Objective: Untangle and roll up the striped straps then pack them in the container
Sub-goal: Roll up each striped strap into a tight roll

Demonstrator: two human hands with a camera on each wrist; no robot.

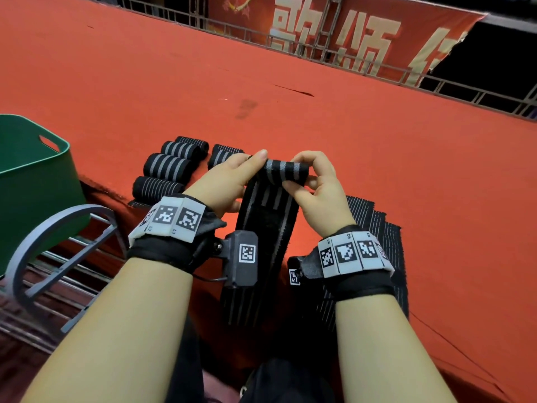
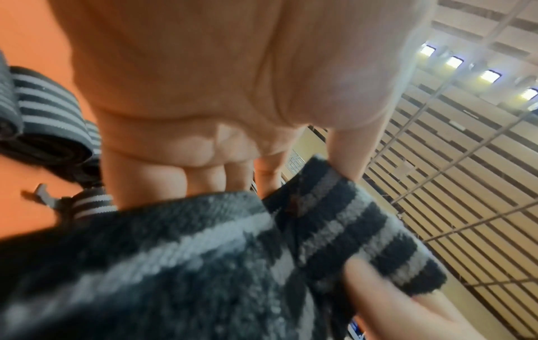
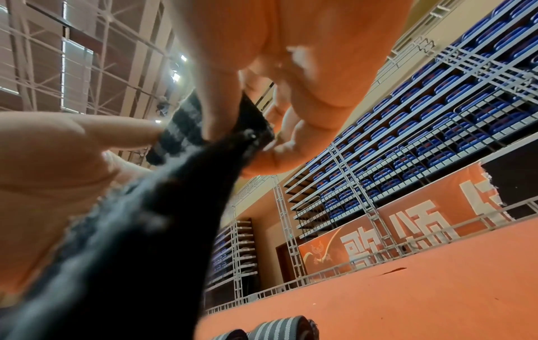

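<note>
A black strap with grey stripes [image 1: 266, 225] hangs from both my hands above the red carpet, its top end curled into a small roll [image 1: 286, 170]. My left hand [image 1: 232, 177] pinches the roll's left end with its thumb on top. At the right end my right hand [image 1: 312, 181] grips it with curled fingers. The wrist views show the striped roll [image 2: 358, 232] [image 3: 186, 124] between the fingers of both hands. Several rolled straps [image 1: 167, 167] lie in a row on the carpet to the left. A green container [image 1: 35, 175] stands at the far left.
More unrolled black straps [image 1: 377, 242] lie flat under my right wrist. A grey metal rack [image 1: 58, 257] sits below the container. A metal railing [image 1: 319, 50] and a red banner [image 1: 363, 39] close off the far edge of the carpet [image 1: 261, 82].
</note>
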